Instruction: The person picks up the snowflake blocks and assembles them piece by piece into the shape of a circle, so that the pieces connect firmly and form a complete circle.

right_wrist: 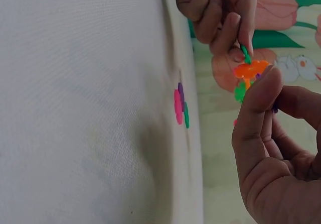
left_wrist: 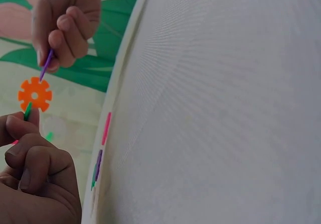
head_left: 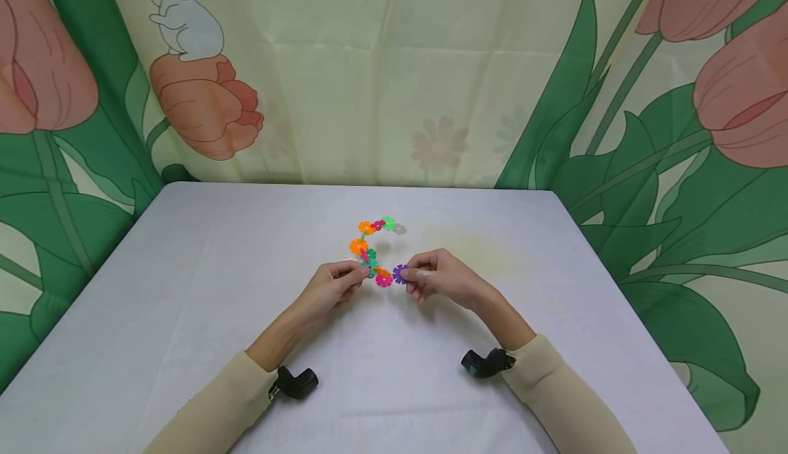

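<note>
My left hand [head_left: 332,283] pinches a green notched plastic disc [left_wrist: 28,112] between thumb and fingertip. Joined to it is an orange notched disc [left_wrist: 43,96], standing out beyond the fingers. Between thumb and finger of my right hand [head_left: 443,277] is a purple notched disc [head_left: 398,274]. In the left wrist view the purple edge is right at the orange disc's rim. The right wrist view has my right thumb covering most of the purple disc. From the left hand, several coloured discs, among them an orange one [head_left: 358,246], curve away toward the back.
On the white table [head_left: 185,290], a pink disc [right_wrist: 178,106], a purple disc [right_wrist: 181,94] and a green disc [right_wrist: 186,117] show near the hands. A whitish-grey disc [head_left: 400,229] ends the curve at the back. Behind the table hangs a flower-printed cloth [head_left: 345,98].
</note>
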`<state>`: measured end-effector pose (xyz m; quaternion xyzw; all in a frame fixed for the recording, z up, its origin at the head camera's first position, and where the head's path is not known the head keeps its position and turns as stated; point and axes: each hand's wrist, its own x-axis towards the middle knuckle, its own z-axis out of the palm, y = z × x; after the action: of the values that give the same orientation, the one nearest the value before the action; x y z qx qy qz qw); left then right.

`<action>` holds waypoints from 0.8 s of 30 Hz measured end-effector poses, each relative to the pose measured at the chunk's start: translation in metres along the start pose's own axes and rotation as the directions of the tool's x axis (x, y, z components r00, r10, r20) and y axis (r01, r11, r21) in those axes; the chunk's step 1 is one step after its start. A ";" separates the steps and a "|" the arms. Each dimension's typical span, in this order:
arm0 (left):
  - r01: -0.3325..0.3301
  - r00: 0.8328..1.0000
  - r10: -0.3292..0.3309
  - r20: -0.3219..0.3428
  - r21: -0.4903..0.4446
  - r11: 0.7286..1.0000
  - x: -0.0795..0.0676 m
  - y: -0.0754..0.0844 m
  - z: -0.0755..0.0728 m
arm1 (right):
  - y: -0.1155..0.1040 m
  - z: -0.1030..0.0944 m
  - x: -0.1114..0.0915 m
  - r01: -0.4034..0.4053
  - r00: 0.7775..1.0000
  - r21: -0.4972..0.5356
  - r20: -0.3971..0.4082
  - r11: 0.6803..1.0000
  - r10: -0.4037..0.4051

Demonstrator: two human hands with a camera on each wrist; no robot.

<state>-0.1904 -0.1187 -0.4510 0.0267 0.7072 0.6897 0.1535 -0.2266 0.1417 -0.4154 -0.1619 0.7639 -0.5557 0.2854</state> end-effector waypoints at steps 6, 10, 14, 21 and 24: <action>0.001 1.000 -0.001 0.007 0.008 1.000 0.001 0.000 0.000 | 0.002 0.001 -0.001 -0.005 0.999 0.025 0.045 1.000 0.004; 0.001 1.000 -0.001 0.014 0.008 1.000 0.001 0.000 0.000 | 0.003 0.001 -0.001 -0.004 0.998 0.033 0.063 0.999 0.002; 0.001 1.000 -0.001 0.014 0.009 1.000 0.001 0.001 0.000 | 0.004 0.001 0.000 -0.007 0.997 0.045 0.073 0.999 0.003; -0.007 1.000 0.007 0.020 0.011 1.000 0.000 0.000 -0.001 | 0.005 0.002 0.003 -0.028 0.995 0.076 0.101 0.997 0.020; -0.008 1.000 0.008 0.019 0.012 1.000 0.000 0.000 -0.001 | 0.007 0.002 0.003 -0.039 0.994 0.083 0.109 0.996 0.030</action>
<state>-0.1908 -0.1193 -0.4511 0.0368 0.7096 0.6858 0.1571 -0.2272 0.1406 -0.4231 -0.1661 0.7259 -0.5731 0.3421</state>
